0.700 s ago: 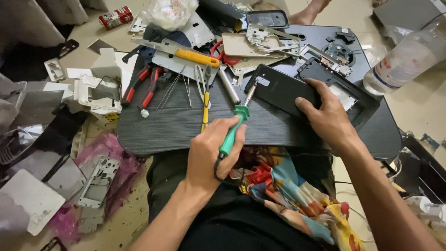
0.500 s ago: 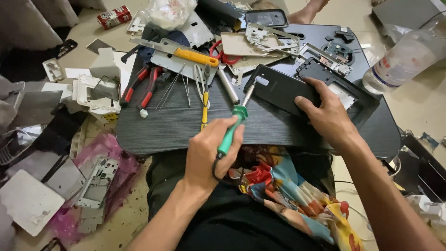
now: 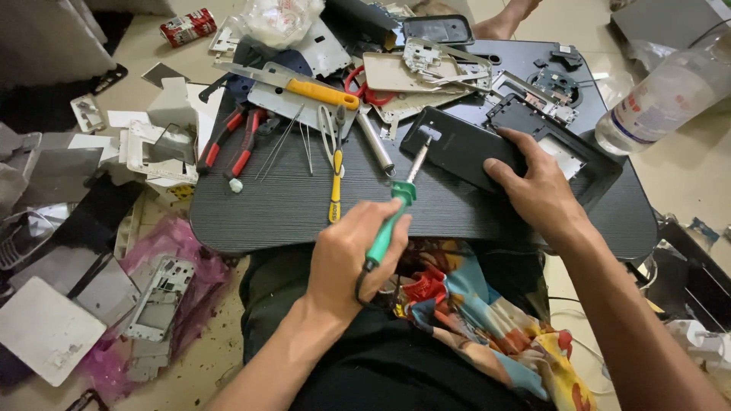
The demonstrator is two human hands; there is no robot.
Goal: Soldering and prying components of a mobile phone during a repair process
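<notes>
my left hand (image 3: 346, 255) is wrapped tight around the green handle of a soldering iron (image 3: 392, 217), fingers closed on it, with the dark cord running out below my palm. the iron's metal shaft points up and away from me, and its tip sits at the lower left corner of a black phone (image 3: 457, 152) that lies face down on the dark lap table (image 3: 289, 209); i cannot tell whether tip and phone actually touch. my right hand (image 3: 537, 190) lies flat over the phone's near right end, fingers spread and pressing down rather than curled around it, so that hand is open on the phone. just left of the iron lies a yellow-handled tool (image 3: 334, 186), and beside it a plain metal rod (image 3: 375, 143). farther left are red-handled pliers (image 3: 232, 141), and at the back a utility knife with an orange grip (image 3: 320, 93). a clear plastic bottle (image 3: 662, 95) stands tilted at the table's far right edge. loose phone frames and plates (image 3: 156, 301) are scattered on the floor to my left.
</notes>
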